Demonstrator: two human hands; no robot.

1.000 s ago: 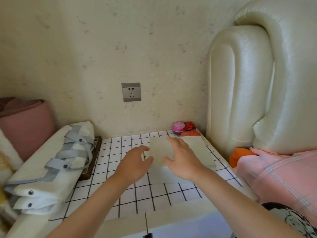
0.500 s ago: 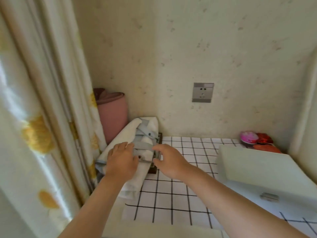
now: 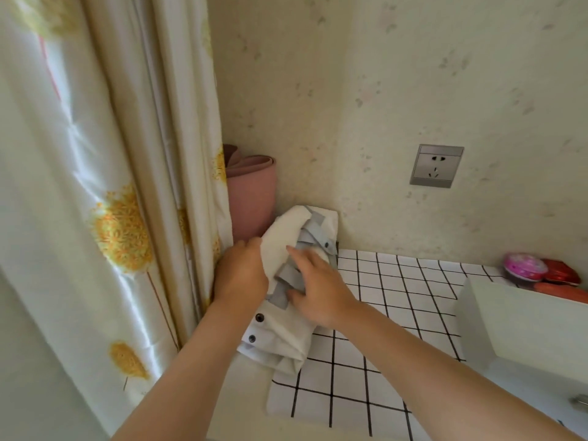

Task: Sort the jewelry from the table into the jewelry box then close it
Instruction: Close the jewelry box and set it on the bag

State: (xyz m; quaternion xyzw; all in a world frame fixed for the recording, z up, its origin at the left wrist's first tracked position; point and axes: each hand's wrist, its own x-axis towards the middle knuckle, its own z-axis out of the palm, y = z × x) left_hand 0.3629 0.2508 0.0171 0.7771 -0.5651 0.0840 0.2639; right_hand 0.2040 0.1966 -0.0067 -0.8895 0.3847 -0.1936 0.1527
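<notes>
A folded white cloth bag point(image 3: 286, 338) with grey straps and dark snaps lies at the left end of the tiled table point(image 3: 397, 291). My left hand point(image 3: 241, 275) grips the bag's left edge, its fingers curled over the cloth. My right hand point(image 3: 319, 289) lies on the grey straps with fairly straight fingers. The white jewelry box point(image 3: 528, 319) stands at the right edge with a metal clasp point(image 3: 579, 401) low on its front; whether its lid is raised I cannot tell. No jewelry shows on the table.
A flowered curtain point(image 3: 105, 186) hangs close on the left, touching the bag. A rolled pink mat point(image 3: 251, 192) stands in the corner behind it. A pink round case point(image 3: 525, 266) and red items point(image 3: 560, 272) sit at the back right under a wall socket point(image 3: 436, 166).
My view has swung left from the jewelry box to the bag. Both hands left the box lid, reached the bag, and now bunch its upper part together.
</notes>
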